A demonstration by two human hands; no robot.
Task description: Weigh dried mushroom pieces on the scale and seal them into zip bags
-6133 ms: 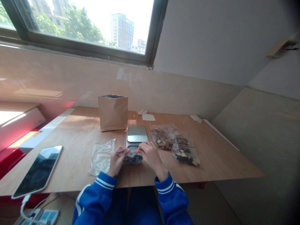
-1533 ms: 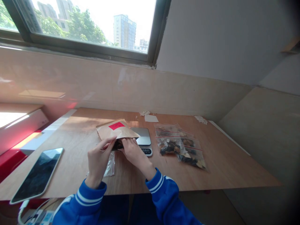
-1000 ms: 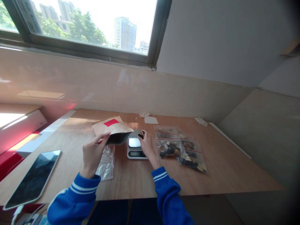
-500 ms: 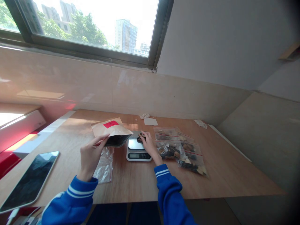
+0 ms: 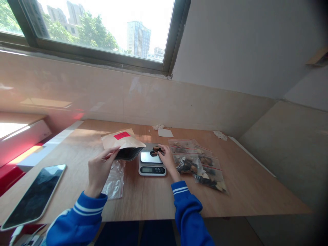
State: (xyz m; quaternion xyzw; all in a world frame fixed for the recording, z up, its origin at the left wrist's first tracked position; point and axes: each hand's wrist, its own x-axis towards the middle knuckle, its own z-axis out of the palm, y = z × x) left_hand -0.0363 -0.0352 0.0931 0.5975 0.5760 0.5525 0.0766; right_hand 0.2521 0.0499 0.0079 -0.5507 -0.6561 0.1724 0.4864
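My left hand (image 5: pixel 102 167) grips the near edge of a kraft paper pouch (image 5: pixel 135 141) with a red label. The pouch is tilted, its dark mouth open toward the scale. A small digital kitchen scale (image 5: pixel 152 171) with a metal plate stands in the middle of the table. Dark brown dried slices (image 5: pixel 154 152) lie on its plate; their exact kind is unclear. My right hand (image 5: pixel 167 159) is at the plate's right side, fingertips closed on the slices at that edge. Beneath my left hand lies a clear, flat plastic bag (image 5: pixel 114 181).
Several clear zip bags (image 5: pixel 189 164) of dried pieces lie right of the scale. A smartphone (image 5: pixel 34 196) lies at the left edge. White paper (image 5: pixel 165 132) and crumpled tissue (image 5: pixel 219 135) are near the wall. A window (image 5: pixel 102 34) is above.
My right hand has shifted slightly right over the scale plate, leaving more of the dark slices showing. My left hand and the pouch have hardly moved.
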